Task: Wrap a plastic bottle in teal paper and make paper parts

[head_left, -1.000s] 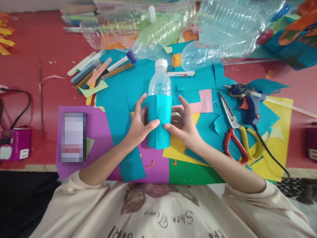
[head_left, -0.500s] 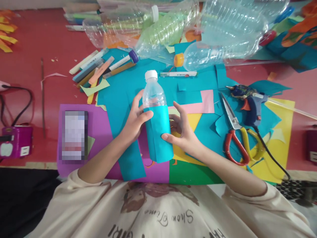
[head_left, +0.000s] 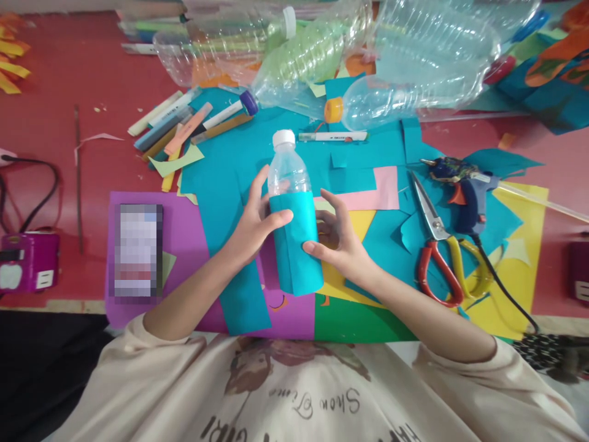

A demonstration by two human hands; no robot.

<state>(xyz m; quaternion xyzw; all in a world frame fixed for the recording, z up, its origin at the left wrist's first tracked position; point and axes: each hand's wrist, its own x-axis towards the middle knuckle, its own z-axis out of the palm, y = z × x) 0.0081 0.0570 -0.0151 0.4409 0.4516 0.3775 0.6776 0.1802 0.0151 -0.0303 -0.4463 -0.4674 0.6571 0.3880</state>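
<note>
We grasp the blue-wrapped plastic bottle between our left hand and right hand, thumbs on its paper. Right of the bottle lie scissors and a glue gun; left, a phone. Below it, our T-shirt seems to read "Show Time"; the marker above has illegible print.
</note>
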